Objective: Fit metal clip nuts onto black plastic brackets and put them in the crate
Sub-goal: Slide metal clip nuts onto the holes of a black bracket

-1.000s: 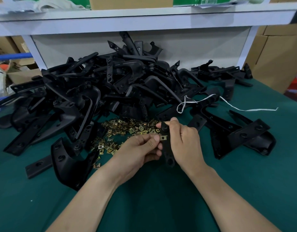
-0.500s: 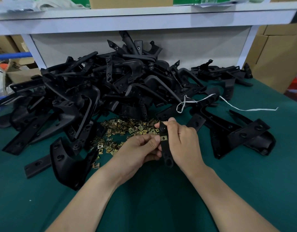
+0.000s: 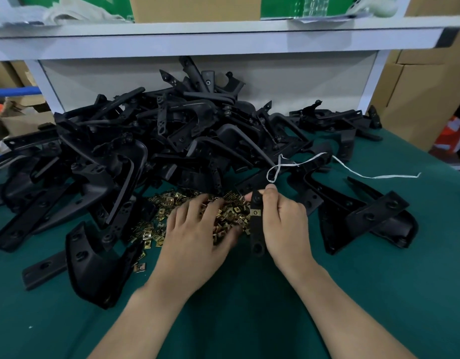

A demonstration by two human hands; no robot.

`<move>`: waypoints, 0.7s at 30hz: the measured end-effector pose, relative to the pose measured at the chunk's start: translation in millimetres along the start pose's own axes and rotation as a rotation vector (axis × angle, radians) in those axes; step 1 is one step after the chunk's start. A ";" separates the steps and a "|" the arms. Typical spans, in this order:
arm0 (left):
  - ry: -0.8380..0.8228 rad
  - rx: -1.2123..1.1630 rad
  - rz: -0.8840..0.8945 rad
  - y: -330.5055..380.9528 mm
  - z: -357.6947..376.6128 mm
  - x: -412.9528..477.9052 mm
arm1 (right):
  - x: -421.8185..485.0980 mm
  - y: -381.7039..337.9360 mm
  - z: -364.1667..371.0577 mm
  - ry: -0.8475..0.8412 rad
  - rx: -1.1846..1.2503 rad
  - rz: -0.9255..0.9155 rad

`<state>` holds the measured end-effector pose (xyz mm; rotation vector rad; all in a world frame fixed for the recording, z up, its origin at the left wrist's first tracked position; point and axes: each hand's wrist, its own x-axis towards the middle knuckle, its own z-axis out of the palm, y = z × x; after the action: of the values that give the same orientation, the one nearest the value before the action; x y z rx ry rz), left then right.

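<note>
My right grip (image 3: 284, 224) is clamped on a bracket (image 3: 257, 234), upright at the right edge of the nut pile (image 3: 171, 203), with a nut (image 3: 255, 212) seemingly clipped on its middle. My left grip (image 3: 197, 237) rests spread open on the nut pile.

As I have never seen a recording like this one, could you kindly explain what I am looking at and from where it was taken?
There is no machine here: a person works with two bare hands, and the one camera sits on the person's head, looking forward and down. A green table cover carries a big pile of black plastic brackets, a heap of small brass-coloured clip nuts in front of it, and a loose white string. The right hand grips one narrow bracket, with a clip nut already on it. The left hand lies spread on the heap. A white shelf runs along the back. No crate shows.
</note>
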<state>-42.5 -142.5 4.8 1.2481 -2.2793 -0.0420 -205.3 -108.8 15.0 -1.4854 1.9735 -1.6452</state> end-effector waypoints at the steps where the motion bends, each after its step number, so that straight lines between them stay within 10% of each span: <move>1: -0.092 0.066 -0.034 -2.1 1.8 0.6 | 0.1 0.6 0.3 -0.003 0.003 0.003; 21: -0.103 0.001 0.073 -0.8 -0.6 7.4 | 0.6 0.5 1.2 -0.054 -0.013 0.031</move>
<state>-44.7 -148.6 8.4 1.1869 -2.4117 -0.0806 -205.1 -110.0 14.4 -1.4794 1.9719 -1.5660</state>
